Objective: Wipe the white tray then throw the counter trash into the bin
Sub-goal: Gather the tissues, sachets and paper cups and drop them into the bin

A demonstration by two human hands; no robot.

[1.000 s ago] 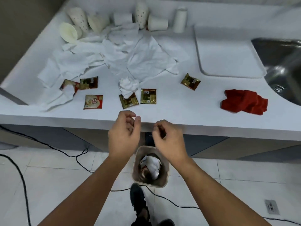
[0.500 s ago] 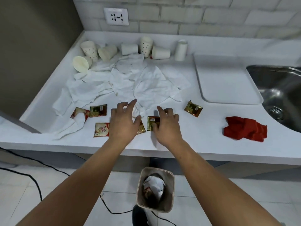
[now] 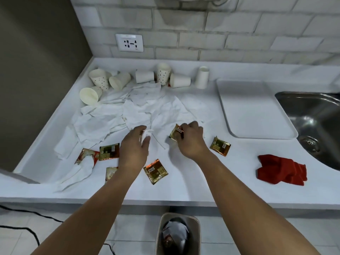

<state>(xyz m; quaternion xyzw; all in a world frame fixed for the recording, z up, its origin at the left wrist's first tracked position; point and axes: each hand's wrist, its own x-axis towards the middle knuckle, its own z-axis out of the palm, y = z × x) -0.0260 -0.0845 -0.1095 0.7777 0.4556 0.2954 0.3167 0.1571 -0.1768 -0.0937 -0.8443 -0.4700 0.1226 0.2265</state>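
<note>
At the counter (image 3: 202, 184), my left hand (image 3: 135, 144) is curled round a crumpled tissue (image 3: 146, 133) while my right hand (image 3: 191, 140) pinches a gold sachet (image 3: 174, 133), tilted up, mid-counter. The white tray (image 3: 252, 109) lies at the back right, just beside the sink (image 3: 312, 115). The red cloth (image 3: 281, 169) sits near the front edge. The bin (image 3: 198, 229) stands on the floor below that edge, paper inside.

Glossy foil sachets (image 3: 155, 171); crumpled paper tissues (image 3: 114, 122); matt white tray (image 3: 252, 107); shiny steel sink (image 3: 312, 115); red cloth (image 3: 281, 169).
</note>
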